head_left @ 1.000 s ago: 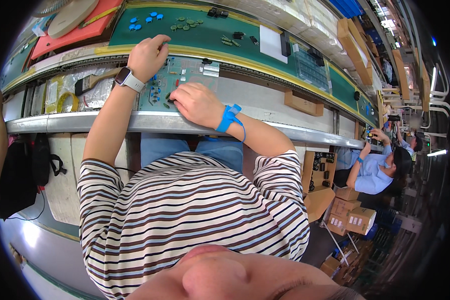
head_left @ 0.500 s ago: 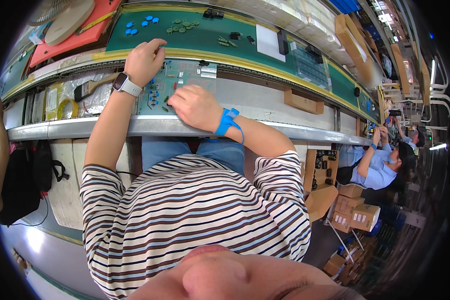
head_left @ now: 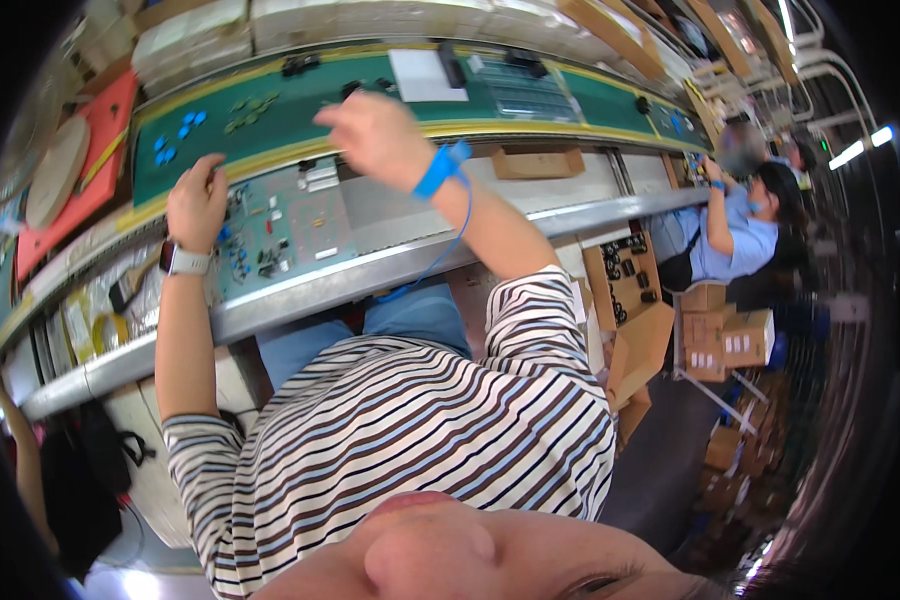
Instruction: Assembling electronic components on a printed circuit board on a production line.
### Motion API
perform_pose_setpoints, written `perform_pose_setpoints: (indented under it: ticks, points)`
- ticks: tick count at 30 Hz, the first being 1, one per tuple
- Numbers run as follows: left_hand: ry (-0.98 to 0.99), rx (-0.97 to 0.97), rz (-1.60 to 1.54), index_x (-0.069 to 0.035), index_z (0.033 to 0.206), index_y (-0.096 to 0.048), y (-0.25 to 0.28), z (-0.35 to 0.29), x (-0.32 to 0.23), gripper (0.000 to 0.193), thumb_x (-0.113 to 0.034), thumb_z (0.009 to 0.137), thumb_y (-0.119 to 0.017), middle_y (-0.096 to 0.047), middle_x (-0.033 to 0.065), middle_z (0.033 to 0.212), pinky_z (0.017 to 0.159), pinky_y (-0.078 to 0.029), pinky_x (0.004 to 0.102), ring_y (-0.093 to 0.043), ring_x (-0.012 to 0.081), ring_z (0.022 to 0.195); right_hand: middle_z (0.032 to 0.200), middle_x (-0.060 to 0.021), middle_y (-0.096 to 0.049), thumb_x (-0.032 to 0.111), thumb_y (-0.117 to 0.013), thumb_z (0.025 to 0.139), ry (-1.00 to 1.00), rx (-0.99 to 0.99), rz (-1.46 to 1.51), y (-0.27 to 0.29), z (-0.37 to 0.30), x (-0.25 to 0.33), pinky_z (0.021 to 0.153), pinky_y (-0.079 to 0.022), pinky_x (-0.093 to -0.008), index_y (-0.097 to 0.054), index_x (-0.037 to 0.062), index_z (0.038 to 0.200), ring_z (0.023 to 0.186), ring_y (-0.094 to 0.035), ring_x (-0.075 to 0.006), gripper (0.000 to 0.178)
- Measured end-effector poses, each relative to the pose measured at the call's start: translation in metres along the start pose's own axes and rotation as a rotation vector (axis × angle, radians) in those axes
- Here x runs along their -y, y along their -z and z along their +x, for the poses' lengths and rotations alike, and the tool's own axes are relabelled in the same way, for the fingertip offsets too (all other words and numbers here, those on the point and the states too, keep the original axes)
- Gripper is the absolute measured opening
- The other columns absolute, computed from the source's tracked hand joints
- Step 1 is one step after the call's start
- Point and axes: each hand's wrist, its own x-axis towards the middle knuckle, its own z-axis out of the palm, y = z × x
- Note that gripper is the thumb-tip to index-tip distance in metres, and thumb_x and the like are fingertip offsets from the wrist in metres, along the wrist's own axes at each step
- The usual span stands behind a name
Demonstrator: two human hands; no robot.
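A green circuit board [head_left: 295,225] lies on the metal rail, with blue, black and green parts clustered on its left side. My left hand [head_left: 196,207], wearing a watch [head_left: 183,261], hovers at the board's far left corner. Its fingers are curled together; anything pinched in them is too small to make out. Above the green mat's near edge, my right hand [head_left: 385,140] is somewhat blurred, its forefinger stretched out and nothing visible in it. Small black parts [head_left: 360,87] lie just beyond that hand. A blue corded wrist strap [head_left: 438,172] circles my right wrist.
Blue disc parts [head_left: 177,137] and green parts [head_left: 251,112] lie on the mat [head_left: 315,100]. White paper [head_left: 425,76] and a clear tray [head_left: 525,92] are farther right. A brush [head_left: 130,282] and yellow tape roll [head_left: 108,332] lie left. A co-worker [head_left: 735,230] sits at right.
My right hand has left the board and moved up and away over the mat. My left hand has drawn back leftward to the board's corner. The whole view has turned and shifted.
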Motion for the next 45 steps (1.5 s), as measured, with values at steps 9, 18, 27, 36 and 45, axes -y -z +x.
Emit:
perform_pose_setpoints:
  ticks: [9,18,27,36,45]
  points:
    - [0.02,0.022,0.007,-0.003,0.097,-0.061,-0.003,0.0,-0.003,0.017,-0.011,0.083,-0.054,-0.058,0.0136,0.071,0.06,-0.045,0.0341,-0.057,0.0265,0.065,0.099,-0.0239,-0.06,0.012,-0.053,0.076,-1.051,-0.117,-0.633,0.091,-0.076,-0.27,0.083,-0.047,-0.0438,-0.061,0.0017,0.095,0.097,-0.058,-0.0371,0.023]
    - [-0.021,-0.059,0.016,-0.006,0.096,-0.061,0.002,0.008,-0.006,0.016,-0.012,0.082,-0.056,-0.057,0.0132,0.07,0.06,-0.044,0.0368,-0.056,0.0295,0.065,0.096,-0.022,-0.062,0.015,-0.06,0.077,-1.113,-0.312,-0.643,0.104,-0.106,-0.295,0.078,-0.048,-0.0455,-0.058,0.0046,0.103,0.089,-0.06,-0.0368,0.028]
    - [-0.235,0.095,-0.078,-0.003,0.099,-0.06,0.005,0.0,-0.032,0.024,-0.008,0.075,-0.062,-0.06,0.0126,0.089,0.071,-0.047,0.0358,-0.057,0.0294,0.082,0.103,-0.0097,-0.06,0.005,-0.06,0.077,-0.589,-0.088,0.399,0.011,-0.003,-0.093,0.081,-0.047,-0.0289,-0.054,0.0012,0.114,0.091,-0.058,-0.0162,0.037]
    - [-0.192,0.05,-0.112,-0.001,0.093,-0.059,0.002,-0.001,-0.03,0.027,-0.01,0.07,-0.069,-0.06,0.0111,0.083,0.07,-0.047,0.0373,-0.057,0.029,0.077,0.094,-0.0088,-0.062,0.007,-0.068,0.076,-0.659,0.299,1.161,-0.066,0.029,0.022,0.075,-0.05,-0.0269,-0.053,-0.0023,0.109,0.083,-0.06,-0.0144,0.037]
    - [-0.302,0.017,0.069,-0.002,0.092,-0.062,0.012,0.003,-0.019,0.022,-0.013,0.073,-0.065,-0.061,0.0104,0.088,0.077,-0.044,0.0376,-0.055,0.0281,0.083,0.09,-0.0146,-0.063,0.015,-0.059,0.076,-0.361,-0.014,0.157,-0.076,0.071,-0.075,0.075,-0.047,-0.04,-0.066,0.0056,0.093,0.084,-0.059,-0.0324,0.02]
